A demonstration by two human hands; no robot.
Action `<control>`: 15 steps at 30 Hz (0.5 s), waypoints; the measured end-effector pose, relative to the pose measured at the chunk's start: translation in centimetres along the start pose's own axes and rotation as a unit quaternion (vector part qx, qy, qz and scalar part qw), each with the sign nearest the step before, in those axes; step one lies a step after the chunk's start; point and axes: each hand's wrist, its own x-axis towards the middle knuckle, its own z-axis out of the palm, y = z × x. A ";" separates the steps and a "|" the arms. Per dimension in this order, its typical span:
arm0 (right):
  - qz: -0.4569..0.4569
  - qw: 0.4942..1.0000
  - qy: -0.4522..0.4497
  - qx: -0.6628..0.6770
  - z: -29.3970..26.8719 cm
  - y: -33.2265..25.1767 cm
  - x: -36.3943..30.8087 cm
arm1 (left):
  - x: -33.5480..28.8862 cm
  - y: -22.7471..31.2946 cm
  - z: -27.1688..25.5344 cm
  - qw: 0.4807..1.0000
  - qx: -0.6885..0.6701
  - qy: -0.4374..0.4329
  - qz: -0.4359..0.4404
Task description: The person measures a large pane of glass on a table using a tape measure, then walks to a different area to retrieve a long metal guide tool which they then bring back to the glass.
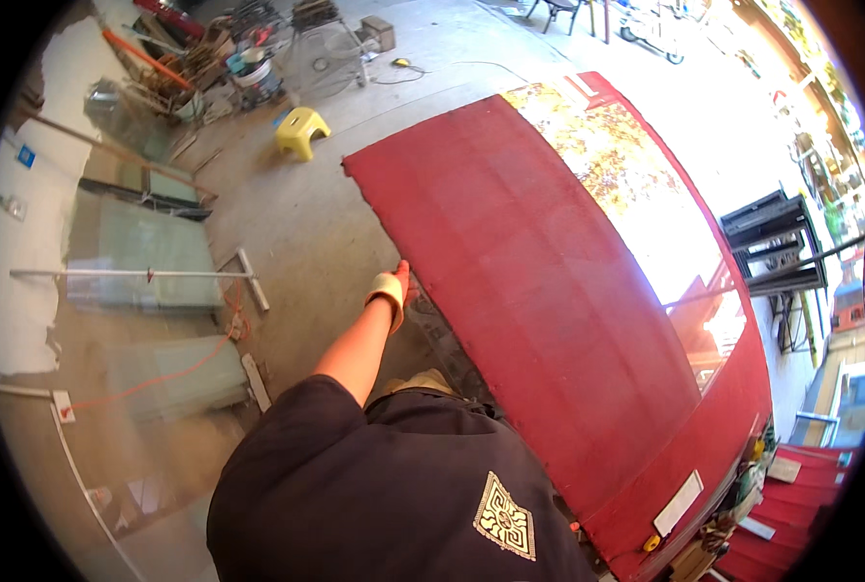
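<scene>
My left hand (391, 289), in a cream and red work glove, reaches to the near left edge of a wide table covered in red cloth (510, 242). It touches or lies right beside that edge, and its fingers are mostly hidden. On the table's far side lies what looks like a glass sheet (626, 175), bright with reflections of foliage and sky. A white rectangular piece (678, 502) and a small yellow and black thing, perhaps a tape measure (652, 541), sit at the table's right end. My right hand is out of sight.
A yellow step stool (302, 131) stands on the concrete floor. Glass panes (141, 252) lean along the left wall, near metal bars and an orange cord (161, 378). Buckets and clutter (258, 82) fill the back left. A black rack (772, 238) stands beyond the table on the right.
</scene>
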 end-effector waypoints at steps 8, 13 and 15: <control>0.019 1.000 -0.002 0.009 -1.1 -0.6 1.8 | -3.2 1.4 0.5 0.999 0.025 0.028 -0.009; 0.050 0.998 0.001 0.034 -1.1 -0.7 4.4 | 2.4 -0.5 -1.6 1.000 0.014 -0.004 -0.014; 0.057 0.997 0.014 0.042 -1.8 -0.7 5.6 | 2.6 -1.1 -2.3 0.998 0.029 -0.047 -0.030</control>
